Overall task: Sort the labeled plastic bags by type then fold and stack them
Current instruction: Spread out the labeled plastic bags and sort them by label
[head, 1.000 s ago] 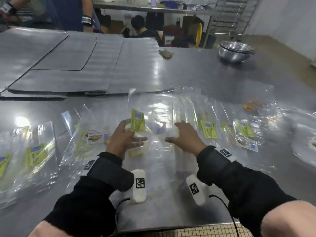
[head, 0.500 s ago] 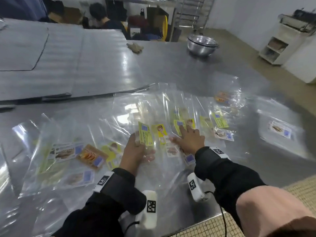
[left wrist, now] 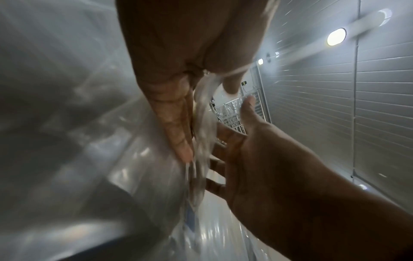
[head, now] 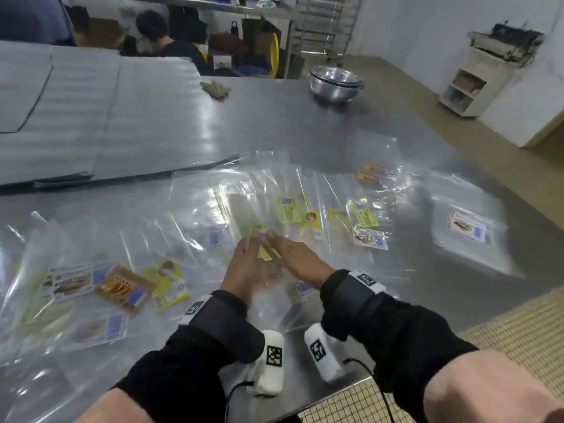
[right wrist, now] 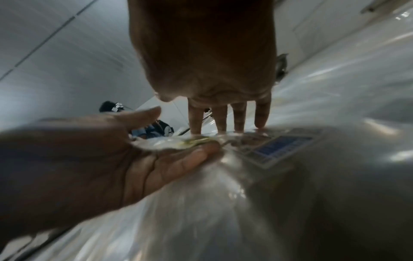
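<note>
A clear bag with a yellow-green label (head: 267, 254) is sandwiched between my two hands above the steel table (head: 305, 132). My left hand (head: 247, 261) lies under it with straight fingers and the thumb lifted apart. In the right wrist view the bag (right wrist: 194, 141) rests on the left hand's fingers (right wrist: 190, 157). My right hand (head: 293, 257) presses on the bag from the right with straight fingers (right wrist: 220, 116). The left wrist view shows the crumpled plastic (left wrist: 203, 141) between the left hand (left wrist: 178, 114) and the right hand (left wrist: 257, 159).
Loose labelled bags cover the table: an orange-labelled one (head: 122, 288) at the left, yellow-green ones (head: 290, 209) ahead, orange ones (head: 370, 175) further back. A stack of white-labelled bags (head: 467, 227) lies at the right. Steel bowls (head: 335, 83) stand far back. The table edge (head: 366, 383) is close.
My view has swung to the right. The right hand left the bags on the table and came against the bag, which has tipped from upright onto the left hand's fingers.
</note>
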`<state>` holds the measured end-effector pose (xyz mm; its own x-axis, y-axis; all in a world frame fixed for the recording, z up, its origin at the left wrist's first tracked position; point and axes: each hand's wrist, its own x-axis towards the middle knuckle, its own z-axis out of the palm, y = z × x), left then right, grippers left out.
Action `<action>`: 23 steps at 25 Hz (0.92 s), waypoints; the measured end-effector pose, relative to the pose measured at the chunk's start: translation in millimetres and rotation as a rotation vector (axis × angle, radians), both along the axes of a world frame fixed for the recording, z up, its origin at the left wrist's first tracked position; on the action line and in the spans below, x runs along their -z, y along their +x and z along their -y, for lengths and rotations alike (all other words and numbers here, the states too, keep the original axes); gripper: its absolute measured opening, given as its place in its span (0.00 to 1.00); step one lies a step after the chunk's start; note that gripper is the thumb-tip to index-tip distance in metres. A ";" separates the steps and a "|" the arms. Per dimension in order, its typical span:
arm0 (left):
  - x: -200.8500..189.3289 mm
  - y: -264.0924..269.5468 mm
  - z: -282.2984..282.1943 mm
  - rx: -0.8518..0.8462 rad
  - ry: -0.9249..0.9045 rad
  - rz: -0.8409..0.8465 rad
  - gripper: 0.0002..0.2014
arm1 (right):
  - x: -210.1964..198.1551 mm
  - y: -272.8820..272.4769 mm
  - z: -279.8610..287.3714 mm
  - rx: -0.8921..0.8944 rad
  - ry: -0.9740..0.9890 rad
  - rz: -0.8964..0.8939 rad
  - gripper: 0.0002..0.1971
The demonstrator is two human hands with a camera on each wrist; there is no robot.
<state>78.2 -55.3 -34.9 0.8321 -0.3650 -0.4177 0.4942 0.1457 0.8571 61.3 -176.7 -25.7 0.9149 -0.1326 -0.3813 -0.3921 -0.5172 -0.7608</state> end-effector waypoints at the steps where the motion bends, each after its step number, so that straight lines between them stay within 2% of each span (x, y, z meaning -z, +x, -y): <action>1: -0.6 0.3 4.5 -0.008 0.044 0.030 0.21 | -0.4 2.0 6.0 0.018 0.072 -0.001 0.35; 3: 0.3 1.3 10.2 -0.040 0.097 0.074 0.27 | -8.7 12.3 33.3 0.105 0.135 0.093 0.23; 5: 2.7 1.3 19.9 -0.079 0.121 0.057 0.29 | -15.4 23.6 85.6 0.248 0.010 0.185 0.14; 6: 3.4 1.5 23.6 -0.096 0.141 0.063 0.29 | -15.3 31.2 118.4 0.324 -0.105 0.186 0.13; 8: 3.4 1.8 29.7 -0.135 0.168 0.087 0.31 | -10.8 44.5 180.0 0.413 -0.371 0.096 0.19; 11: 8.9 -1.5 31.8 -0.176 0.172 0.122 0.29 | 17.0 54.4 233.7 0.400 -0.627 -0.179 0.42; 12: 11.6 -3.9 33.7 -0.181 0.182 0.125 0.29 | 27.7 56.7 240.3 0.380 -0.685 -0.201 0.44; 13: 13.3 -6.7 35.5 -0.181 0.190 0.130 0.28 | 36.9 58.6 243.5 0.366 -0.702 -0.181 0.42; 16: 13.6 -15.3 41.6 -0.202 0.212 0.139 0.27 | 39.7 63.3 244.9 0.376 -0.547 -0.062 0.27; 19: 15.8 -14.3 44.5 -0.250 0.174 0.046 0.30 | 12.0 70.9 243.7 0.429 -0.385 0.171 0.11; 21: 15.8 -12.1 42.0 -0.277 0.168 0.015 0.29 | -11.9 74.7 227.4 0.534 -0.084 0.308 0.06; 23: 13.5 -11.9 40.5 -0.275 0.197 0.042 0.30 | -33.6 72.6 195.0 0.598 0.370 0.306 0.02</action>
